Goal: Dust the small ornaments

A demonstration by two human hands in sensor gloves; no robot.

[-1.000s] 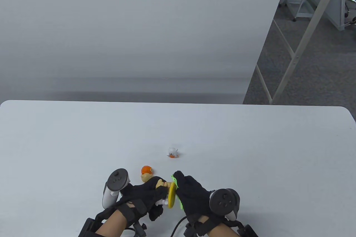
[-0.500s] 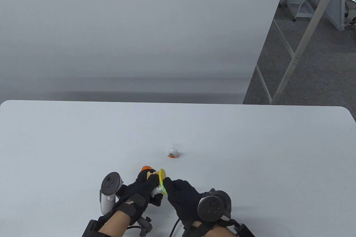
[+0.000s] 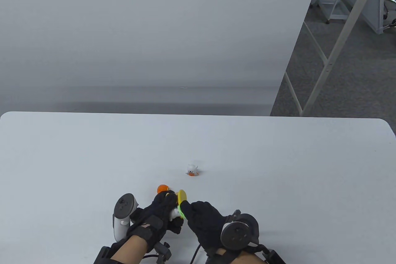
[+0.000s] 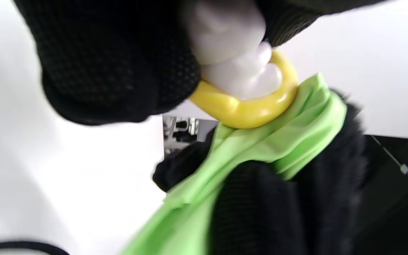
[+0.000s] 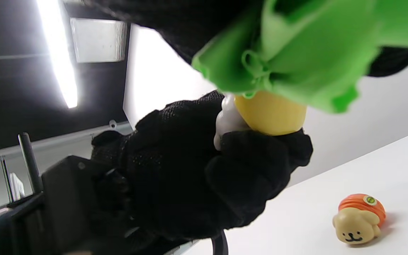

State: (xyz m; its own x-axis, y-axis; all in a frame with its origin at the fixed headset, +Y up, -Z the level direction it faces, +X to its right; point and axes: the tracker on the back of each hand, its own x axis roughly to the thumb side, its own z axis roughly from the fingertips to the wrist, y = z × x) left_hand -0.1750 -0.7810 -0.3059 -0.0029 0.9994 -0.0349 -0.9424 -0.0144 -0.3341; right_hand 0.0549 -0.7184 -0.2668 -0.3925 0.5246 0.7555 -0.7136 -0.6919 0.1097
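My left hand (image 3: pixel 168 205) grips a small ornament with a yellow disc (image 3: pixel 182 196) and a white part (image 3: pixel 174 213), held just above the table. In the left wrist view my fingers (image 4: pixel 119 63) wrap the white part above the yellow ring (image 4: pixel 246 109). My right hand (image 3: pixel 186 209) holds a green cloth (image 3: pixel 182 212) and presses it against the yellow disc; the cloth also shows in the left wrist view (image 4: pixel 260 141) and the right wrist view (image 5: pixel 296 46). An orange-and-tan dog ornament (image 3: pixel 162 188) (image 5: pixel 360 219) lies on the table just behind my left hand. A white ornament (image 3: pixel 192 169) stands farther back.
The white table (image 3: pixel 278 168) stretches wide on all sides of my hands, with its far edge against a grey wall panel (image 3: pixel 154 44). Metal frame legs (image 3: pixel 337 41) and carpet floor lie beyond the table's far right corner.
Both hands have shifted left and slightly away from me. The held ornament has turned so its yellow disc sits higher, near the dog ornament. The cloth stays against it.
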